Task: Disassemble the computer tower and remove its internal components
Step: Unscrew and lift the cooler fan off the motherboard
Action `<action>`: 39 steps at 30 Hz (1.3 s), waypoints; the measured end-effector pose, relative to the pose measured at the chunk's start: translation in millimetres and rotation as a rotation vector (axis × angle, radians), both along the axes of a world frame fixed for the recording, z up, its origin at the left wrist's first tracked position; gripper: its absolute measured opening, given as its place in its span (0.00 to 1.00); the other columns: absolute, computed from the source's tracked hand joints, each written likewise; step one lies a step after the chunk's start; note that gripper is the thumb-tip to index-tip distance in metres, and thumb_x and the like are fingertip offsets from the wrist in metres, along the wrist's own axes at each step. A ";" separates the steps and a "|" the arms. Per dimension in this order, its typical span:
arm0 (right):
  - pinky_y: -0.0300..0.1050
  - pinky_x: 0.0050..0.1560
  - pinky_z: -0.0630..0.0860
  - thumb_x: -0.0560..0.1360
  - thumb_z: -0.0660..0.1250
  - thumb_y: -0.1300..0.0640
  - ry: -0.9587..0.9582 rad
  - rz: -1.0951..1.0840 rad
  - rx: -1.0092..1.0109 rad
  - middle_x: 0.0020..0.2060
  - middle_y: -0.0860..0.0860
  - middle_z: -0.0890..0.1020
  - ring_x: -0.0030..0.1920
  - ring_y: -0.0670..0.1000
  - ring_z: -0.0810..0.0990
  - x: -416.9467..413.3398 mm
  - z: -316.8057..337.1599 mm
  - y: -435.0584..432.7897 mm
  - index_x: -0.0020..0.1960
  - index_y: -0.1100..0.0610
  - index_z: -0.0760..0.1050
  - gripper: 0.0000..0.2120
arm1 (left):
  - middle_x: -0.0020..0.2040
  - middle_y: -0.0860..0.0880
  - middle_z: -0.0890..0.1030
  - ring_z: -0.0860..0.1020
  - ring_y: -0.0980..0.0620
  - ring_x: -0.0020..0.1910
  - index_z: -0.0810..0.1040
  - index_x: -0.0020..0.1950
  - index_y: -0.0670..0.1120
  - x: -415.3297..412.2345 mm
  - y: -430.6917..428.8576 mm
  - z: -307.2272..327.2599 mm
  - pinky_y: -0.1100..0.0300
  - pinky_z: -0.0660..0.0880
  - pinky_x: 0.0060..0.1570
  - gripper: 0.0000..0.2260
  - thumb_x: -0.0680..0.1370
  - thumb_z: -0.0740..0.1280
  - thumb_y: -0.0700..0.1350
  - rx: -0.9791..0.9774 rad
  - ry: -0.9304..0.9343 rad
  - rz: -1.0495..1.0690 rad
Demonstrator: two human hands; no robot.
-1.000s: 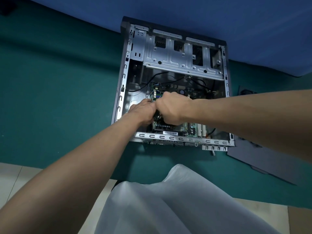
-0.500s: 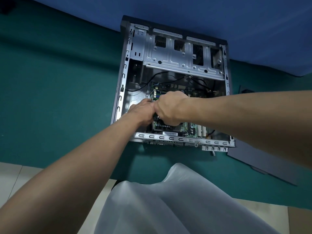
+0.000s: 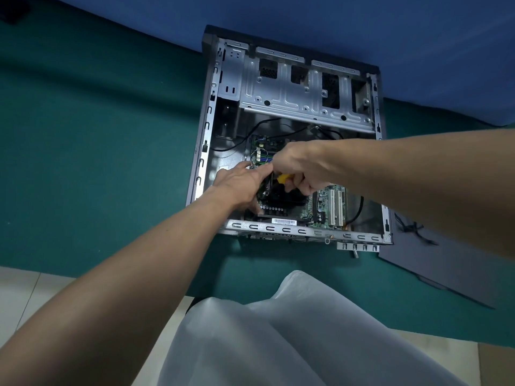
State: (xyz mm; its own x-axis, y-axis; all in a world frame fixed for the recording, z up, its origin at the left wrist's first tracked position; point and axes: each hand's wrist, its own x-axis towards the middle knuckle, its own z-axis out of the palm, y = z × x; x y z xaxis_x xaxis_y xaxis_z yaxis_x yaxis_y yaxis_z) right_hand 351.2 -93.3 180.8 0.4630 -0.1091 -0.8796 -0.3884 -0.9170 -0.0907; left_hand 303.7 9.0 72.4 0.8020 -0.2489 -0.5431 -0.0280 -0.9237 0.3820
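While the computer tower (image 3: 278, 228) lies open on its side on the green mat (image 3: 111, 135), the right hand (image 3: 301, 168) curls round a yellow-handled tool (image 3: 282, 178) directly above the black cooler (image 3: 281, 200). The left hand (image 3: 239, 182), stretched flat, rests just left of it, gripping nothing visible.

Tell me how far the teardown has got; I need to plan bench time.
Done: the side panel is off, lying right of the case, and the drive cage looks empty. In hand: the right hand grips a yellow-handled tool over the black cooler, with the left hand beside it. Left: the motherboard, cooler and black cables remain inside.
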 end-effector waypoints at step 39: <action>0.38 0.21 0.72 0.79 0.64 0.50 -0.289 0.096 0.143 0.28 0.54 0.78 0.21 0.48 0.76 -4.8 -9.0 -7.0 0.46 0.63 0.75 0.15 | 0.77 0.57 0.60 0.51 0.49 0.78 0.53 0.78 0.55 2.7 -8.9 7.9 0.51 0.68 0.61 0.40 0.71 0.63 0.68 0.104 -0.055 -0.068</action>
State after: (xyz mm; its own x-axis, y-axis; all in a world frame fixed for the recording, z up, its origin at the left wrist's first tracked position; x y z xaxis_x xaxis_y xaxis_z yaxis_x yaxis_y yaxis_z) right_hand 346.5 -100.3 171.8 0.6980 0.0619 -0.7135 -0.2405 -0.9181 -0.3150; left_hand 306.4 0.1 80.3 0.8145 -0.2479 -0.5245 -0.1099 -0.9536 0.2801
